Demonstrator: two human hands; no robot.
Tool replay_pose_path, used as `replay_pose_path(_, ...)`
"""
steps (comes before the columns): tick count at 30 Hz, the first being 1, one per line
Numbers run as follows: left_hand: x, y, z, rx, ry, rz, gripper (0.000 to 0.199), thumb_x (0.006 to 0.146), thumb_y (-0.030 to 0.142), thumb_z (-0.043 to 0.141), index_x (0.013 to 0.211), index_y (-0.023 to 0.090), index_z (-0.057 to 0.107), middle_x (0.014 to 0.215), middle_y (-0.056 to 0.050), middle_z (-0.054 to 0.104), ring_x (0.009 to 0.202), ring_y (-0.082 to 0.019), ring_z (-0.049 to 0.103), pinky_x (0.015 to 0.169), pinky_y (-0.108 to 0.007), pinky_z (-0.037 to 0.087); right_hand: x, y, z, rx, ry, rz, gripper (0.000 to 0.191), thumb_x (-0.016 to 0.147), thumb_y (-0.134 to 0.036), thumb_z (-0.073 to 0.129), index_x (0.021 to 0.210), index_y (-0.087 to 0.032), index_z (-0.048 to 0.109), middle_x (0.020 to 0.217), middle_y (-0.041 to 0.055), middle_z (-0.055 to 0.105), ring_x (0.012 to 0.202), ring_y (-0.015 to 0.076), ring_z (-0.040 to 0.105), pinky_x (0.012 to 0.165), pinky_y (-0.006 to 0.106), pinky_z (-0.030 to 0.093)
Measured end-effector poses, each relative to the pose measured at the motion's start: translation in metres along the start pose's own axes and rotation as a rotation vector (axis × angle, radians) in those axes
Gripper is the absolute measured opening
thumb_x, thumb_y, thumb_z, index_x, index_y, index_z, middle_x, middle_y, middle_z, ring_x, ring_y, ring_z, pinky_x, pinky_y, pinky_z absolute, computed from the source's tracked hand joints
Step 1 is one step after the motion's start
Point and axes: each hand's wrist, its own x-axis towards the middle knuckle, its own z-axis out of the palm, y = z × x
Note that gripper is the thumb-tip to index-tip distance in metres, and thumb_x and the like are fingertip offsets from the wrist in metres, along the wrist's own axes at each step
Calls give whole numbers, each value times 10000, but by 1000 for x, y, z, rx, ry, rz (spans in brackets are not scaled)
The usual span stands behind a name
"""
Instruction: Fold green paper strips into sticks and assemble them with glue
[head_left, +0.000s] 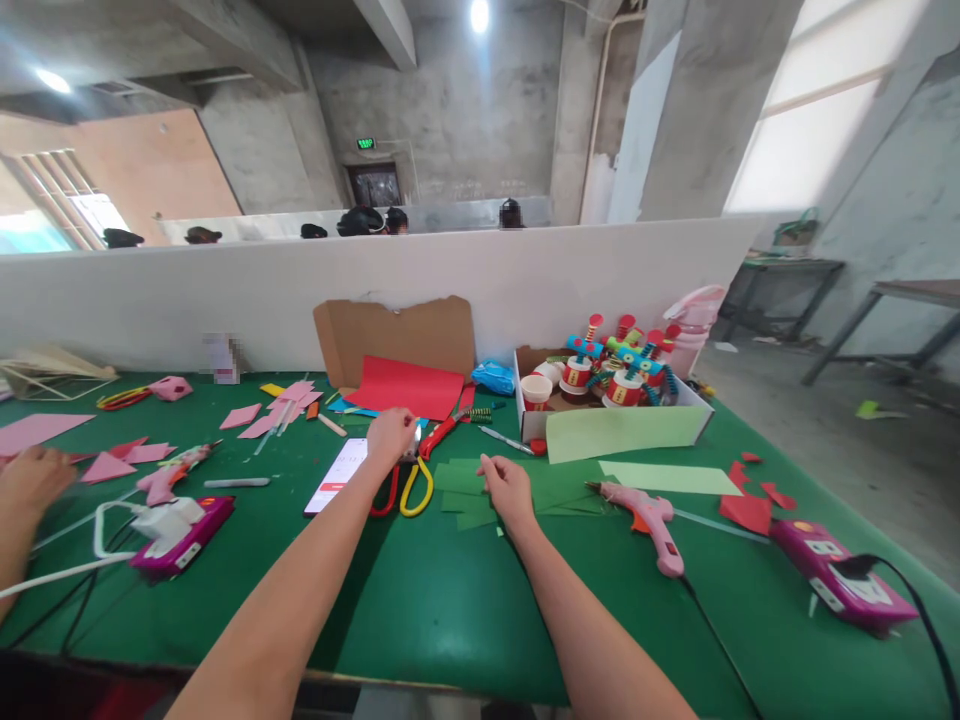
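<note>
My left hand (391,440) is closed, fingertips together, over the edge of a lit phone (339,480). Whatever it pinches, if anything, is hidden. Just right of it lie scissors with red and yellow handle loops (417,490) and a red-handled tool (441,434). My right hand (510,492) has its fingers curled in at the left part of several green paper strips (559,490). I cannot make out anything between those fingers. A pink glue gun (646,515) lies on the table to the right of that hand.
A box (705,425) of paper-cup figures (577,375) stands at back right. Red paper (409,388) leans near cardboard (397,335). Purple power strips (840,580) with cords sit at both sides. Another person's hand (37,480) is at far left, by pink paper pieces (109,467).
</note>
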Motion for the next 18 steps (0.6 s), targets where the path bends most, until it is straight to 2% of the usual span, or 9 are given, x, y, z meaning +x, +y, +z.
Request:
replay_pose_path(3, -35, 2, -20, -402, -123, 58, 216, 776, 314, 512, 724, 201, 689, 740, -43, 711, 711, -192, 631, 637, -253, 425, 1, 0, 0, 31, 14, -2, 473, 776, -590, 459, 560, -195, 604, 418, -30, 463, 420, 115, 426, 457, 224, 328)
replay_pose_path(6, -88, 11, -41, -649, -379, 194, 196, 734, 349, 558, 692, 197, 673, 687, -17, 684, 646, -163, 600, 605, -234, 429, 1, 0, -1, 32, 6, 16, 473, 772, -595, 454, 564, -197, 602, 419, -31, 463, 411, 114, 420, 447, 226, 321)
replay_pose_path(10, -159, 27, -62, -667, -653, 275, 150, 729, 254, 552, 718, 185, 685, 673, 5, 669, 629, -126, 574, 597, -199, 415, 0, -2, -3, 41, 21, 12, 464, 764, -591, 475, 553, -198, 601, 416, -29, 472, 404, 114, 422, 445, 229, 323)
replay_pose_path(13, -197, 38, -65, -595, -826, 373, 144, 728, 211, 566, 720, 188, 708, 693, 0, 694, 623, -119, 580, 587, -190, 403, -2, -4, -5, 44, 19, 19, 465, 758, -597, 474, 560, -195, 598, 421, -31, 468, 391, 109, 403, 429, 230, 308)
replay_pose_path(16, -214, 48, -67, -548, -928, 557, 236, 733, 124, 536, 821, 210, 738, 793, -26, 737, 715, -144, 635, 668, -206, 429, -4, -5, -6, 40, 7, 26, 474, 750, -614, 463, 570, -195, 593, 433, -32, 466, 393, 107, 390, 420, 231, 294)
replay_pose_path(18, -211, 52, -70, -571, -934, 645, 335, 736, 85, 505, 929, 236, 733, 885, -28, 746, 798, -155, 655, 724, -211, 438, -5, -4, -6, 42, 8, 30, 481, 743, -626, 462, 567, -196, 588, 433, -32, 464, 395, 106, 390, 420, 231, 297)
